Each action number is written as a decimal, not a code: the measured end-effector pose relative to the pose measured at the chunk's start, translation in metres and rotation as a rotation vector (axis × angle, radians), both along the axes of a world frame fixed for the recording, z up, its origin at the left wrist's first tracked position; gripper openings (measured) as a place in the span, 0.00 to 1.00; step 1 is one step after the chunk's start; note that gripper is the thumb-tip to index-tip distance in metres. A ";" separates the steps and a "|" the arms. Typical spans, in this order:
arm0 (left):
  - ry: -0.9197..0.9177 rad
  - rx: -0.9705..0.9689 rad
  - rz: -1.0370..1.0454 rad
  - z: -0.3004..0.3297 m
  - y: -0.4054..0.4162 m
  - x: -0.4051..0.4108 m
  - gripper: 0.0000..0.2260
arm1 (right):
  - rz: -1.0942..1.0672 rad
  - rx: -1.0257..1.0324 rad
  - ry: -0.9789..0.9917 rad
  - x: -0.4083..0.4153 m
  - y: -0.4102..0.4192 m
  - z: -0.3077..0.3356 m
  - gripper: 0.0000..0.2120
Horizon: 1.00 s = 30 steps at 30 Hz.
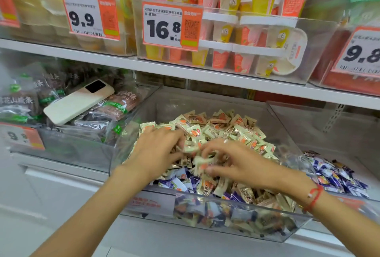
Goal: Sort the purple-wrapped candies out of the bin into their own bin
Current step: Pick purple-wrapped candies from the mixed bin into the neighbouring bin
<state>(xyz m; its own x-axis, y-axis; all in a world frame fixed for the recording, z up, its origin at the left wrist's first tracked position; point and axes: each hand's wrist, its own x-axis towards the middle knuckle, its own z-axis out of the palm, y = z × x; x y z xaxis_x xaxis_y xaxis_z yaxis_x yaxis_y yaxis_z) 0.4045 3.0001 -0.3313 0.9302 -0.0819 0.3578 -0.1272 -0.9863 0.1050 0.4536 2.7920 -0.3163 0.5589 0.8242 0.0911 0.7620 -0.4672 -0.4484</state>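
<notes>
A clear plastic bin (236, 218) holds a heap of cream-wrapped candies (230, 129), with purple-wrapped candies (185, 182) showing near its front. Both hands are in the heap. My left hand (156, 149) lies palm down on the cream candies, its fingertips buried among them. My right hand (236, 162) has its fingers curled around cream-wrapped candies at the middle of the pile. A second clear bin (320, 116) to the right holds a pile of purple-wrapped candies (337, 176).
A white phone (78, 102) lies on dark snack bags in the left bin (67, 139). The shelf above (185, 71) carries clear bins of cups and orange price tags. A red string bracelet (313, 196) is on the right wrist.
</notes>
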 end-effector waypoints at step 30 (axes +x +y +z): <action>0.297 0.008 0.031 0.007 0.016 -0.023 0.15 | 0.029 -0.169 -0.284 0.016 0.046 -0.016 0.08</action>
